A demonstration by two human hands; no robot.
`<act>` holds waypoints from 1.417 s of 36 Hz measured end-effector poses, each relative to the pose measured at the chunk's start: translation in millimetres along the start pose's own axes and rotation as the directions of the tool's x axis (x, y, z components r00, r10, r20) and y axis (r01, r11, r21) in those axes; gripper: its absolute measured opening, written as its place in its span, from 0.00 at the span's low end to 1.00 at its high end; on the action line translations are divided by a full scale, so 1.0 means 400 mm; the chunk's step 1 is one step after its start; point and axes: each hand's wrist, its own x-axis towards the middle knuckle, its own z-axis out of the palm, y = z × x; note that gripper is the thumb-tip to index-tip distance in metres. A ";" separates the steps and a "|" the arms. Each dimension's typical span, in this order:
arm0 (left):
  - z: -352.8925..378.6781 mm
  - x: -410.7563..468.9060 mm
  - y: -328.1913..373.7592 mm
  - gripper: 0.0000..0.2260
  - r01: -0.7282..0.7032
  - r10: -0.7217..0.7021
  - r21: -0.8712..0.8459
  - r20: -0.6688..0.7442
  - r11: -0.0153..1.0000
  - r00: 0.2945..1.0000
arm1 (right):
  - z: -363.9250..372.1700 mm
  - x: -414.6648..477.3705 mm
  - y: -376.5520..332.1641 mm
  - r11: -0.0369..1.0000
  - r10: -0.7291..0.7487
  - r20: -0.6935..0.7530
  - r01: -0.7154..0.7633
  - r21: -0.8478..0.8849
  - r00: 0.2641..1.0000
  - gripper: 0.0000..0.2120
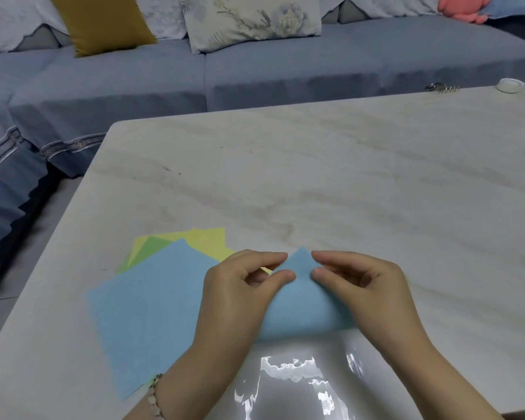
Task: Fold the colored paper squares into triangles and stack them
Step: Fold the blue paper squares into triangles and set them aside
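A blue paper (303, 313) is doubled over into a triangle shape near the table's front edge, its tip pointing away from me. My left hand (240, 292) pinches the left side of the tip between thumb and forefinger. On the right side of the same tip my right hand (364, 286) pinches it the same way. To the left lies a fanned pile of flat squares: a blue square (146, 310) on top, a green one (152, 247) and a yellow one (209, 241) showing beneath it.
The marble-pattern table (346, 183) stretches far ahead and to the right. A clip (441, 87) and a tape roll (509, 85) sit at its far right edge. A grey-blue sofa (255, 68) with cushions stands behind the table.
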 end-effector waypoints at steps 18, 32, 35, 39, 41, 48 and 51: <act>0.009 0.035 -0.013 0.14 0.064 -0.066 0.023 0.115 0.998 0.991 | -0.015 0.046 0.010 0.992 -0.029 0.038 0.034 -0.125 0.999 0.14; 0.126 0.218 -0.103 0.06 0.374 -0.369 0.036 0.271 0.927 0.889 | -0.048 0.298 0.080 0.806 0.115 0.381 0.138 -0.576 0.917 0.07; 0.129 0.236 -0.122 0.03 0.281 -0.301 0.109 0.283 0.953 0.911 | -0.040 0.310 0.098 0.787 0.089 0.384 0.171 -0.593 0.919 0.07; 0.129 0.249 -0.146 0.08 0.161 -0.217 0.222 0.261 0.962 0.941 | -0.026 0.312 0.122 0.746 0.052 0.372 0.212 -0.632 0.927 0.05; 0.135 0.249 -0.156 0.09 0.123 -0.198 0.278 0.259 0.953 0.945 | -0.019 0.307 0.137 0.703 0.025 0.368 0.246 -0.667 0.929 0.05; 0.153 0.238 -0.172 0.05 0.001 -0.152 0.474 0.282 0.880 0.947 | -0.029 0.208 0.205 0.430 -0.267 0.423 0.500 -0.752 0.866 0.07; 0.152 0.238 -0.170 0.06 -0.030 -0.138 0.514 0.286 0.857 0.948 | -0.056 0.158 0.227 0.410 -0.258 0.497 0.560 -0.720 0.829 0.09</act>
